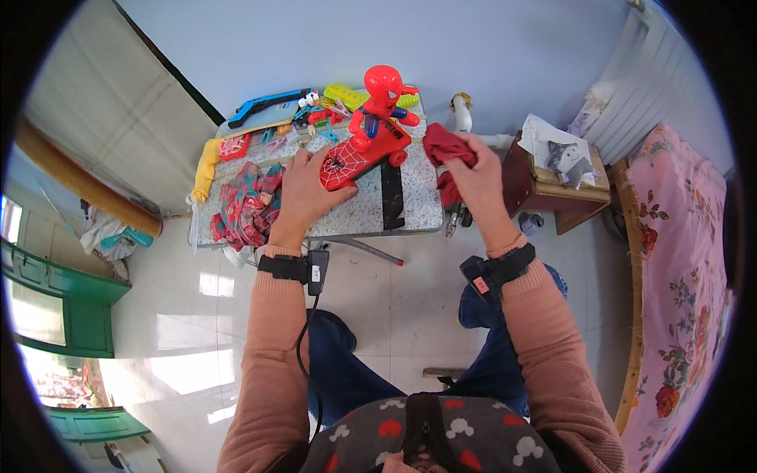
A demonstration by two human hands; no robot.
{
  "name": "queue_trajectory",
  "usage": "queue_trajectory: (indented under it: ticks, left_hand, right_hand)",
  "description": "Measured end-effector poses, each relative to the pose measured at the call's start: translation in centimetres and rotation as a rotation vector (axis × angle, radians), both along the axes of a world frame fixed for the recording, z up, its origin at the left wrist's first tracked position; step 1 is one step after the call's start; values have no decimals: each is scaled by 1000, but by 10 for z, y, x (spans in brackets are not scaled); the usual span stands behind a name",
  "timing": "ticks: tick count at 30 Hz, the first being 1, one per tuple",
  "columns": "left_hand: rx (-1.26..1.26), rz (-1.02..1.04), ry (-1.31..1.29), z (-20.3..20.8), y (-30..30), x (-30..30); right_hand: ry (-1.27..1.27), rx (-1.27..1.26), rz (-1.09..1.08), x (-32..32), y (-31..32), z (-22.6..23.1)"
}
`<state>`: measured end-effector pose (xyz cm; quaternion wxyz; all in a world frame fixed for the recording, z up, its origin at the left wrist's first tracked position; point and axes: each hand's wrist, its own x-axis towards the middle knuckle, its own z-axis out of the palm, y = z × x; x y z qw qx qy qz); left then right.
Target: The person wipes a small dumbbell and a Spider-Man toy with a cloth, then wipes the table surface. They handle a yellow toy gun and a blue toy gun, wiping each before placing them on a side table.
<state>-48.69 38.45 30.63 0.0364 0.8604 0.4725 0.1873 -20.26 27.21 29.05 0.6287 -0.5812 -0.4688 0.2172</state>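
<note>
A red and blue toy figure [383,94] stands on a red wheeled toy base [356,164] with a white web pattern, on the speckled table [331,226]. My left hand [306,193] grips the near left end of that base, thumb along its lower edge and fingers at its upper side. To the right, just past the table's edge, my right hand [478,175] is closed on a dark red cloth [446,148], which bunches up and hangs beneath the fingers. A crumpled red and teal patterned cloth [246,206] lies left of my left hand.
Behind the toy lie a blue and black toy gun [264,104], a yellow-green plastic piece [344,96] and several small plastic pieces. A yellow object [206,169] lies at the left edge. At right stand a brown cabinet [552,187] and a bed with a pink floral cover [678,260].
</note>
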Motion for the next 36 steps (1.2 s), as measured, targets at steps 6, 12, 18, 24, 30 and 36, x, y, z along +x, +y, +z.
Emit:
queue_trajectory:
  ticks: [6, 12, 18, 24, 30, 36]
  left_hand:
    - [-17, -8, -285, -23, -7, 3]
    - [21, -84, -355, -33, -11, 5]
    - [88, -101, -330, -31, -21, 7]
    - [36, -47, -321, -25, -20, 9]
    - [-61, 41, -258, -15, -27, 9]
    - [-6, 21, -200, -5, -19, 16]
  right_hand:
    - [-342, 138, 24, -44, 27, -11]
    - [-576, 345, 337, -113, 21, -15]
    - [-725, 227, 209, -105, 40, -6]
    - [-687, 35, 265, -83, 31, -7]
    - [-58, 7, 117, -25, 33, 25]
    - [-107, 364, -78, -53, 42, 27]
